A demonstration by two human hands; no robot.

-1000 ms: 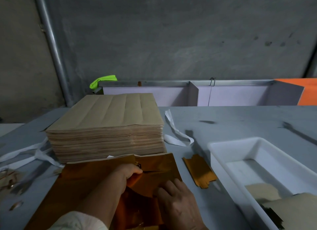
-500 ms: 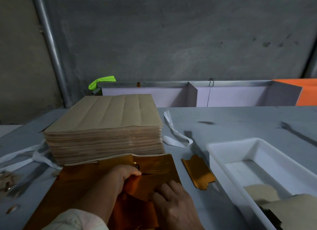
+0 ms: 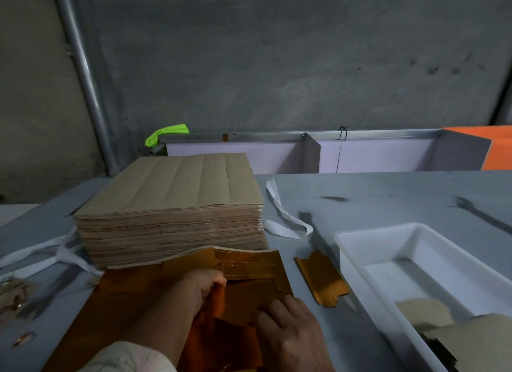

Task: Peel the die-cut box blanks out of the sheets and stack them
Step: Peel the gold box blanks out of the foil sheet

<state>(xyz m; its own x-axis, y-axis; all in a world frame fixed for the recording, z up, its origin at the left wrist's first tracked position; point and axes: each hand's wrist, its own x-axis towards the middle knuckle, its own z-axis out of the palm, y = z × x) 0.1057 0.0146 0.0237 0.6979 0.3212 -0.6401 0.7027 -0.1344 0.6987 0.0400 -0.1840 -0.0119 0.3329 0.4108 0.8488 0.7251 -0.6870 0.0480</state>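
A grey table (image 3: pixel 388 200) is filling the lower half of the view. A tall stack of brown sheets (image 3: pixel 177 205) is sitting on it at about nine o'clock from the centre, creased in long lines on top. A gold sheet (image 3: pixel 116 302) is lying flat in front of that stack, at six to seven o'clock, its far edge touching the stack's base. A white tray (image 3: pixel 374 229) is standing at four o'clock, with brown paper scraps lying in its near end. The left hand (image 3: pixel 205 288) is reaching in from six o'clock, its fingers curling tightly and pinching a flap of the gold sheet. The right hand (image 3: pixel 291 333), at five o'clock of the left, is pressing down on the same sheet with fingers nearly straight and close together. A loose gold blank (image 3: pixel 321 277) is lying between sheet and tray. A white strap (image 3: pixel 285 222) is curling at three o'clock of the stack.
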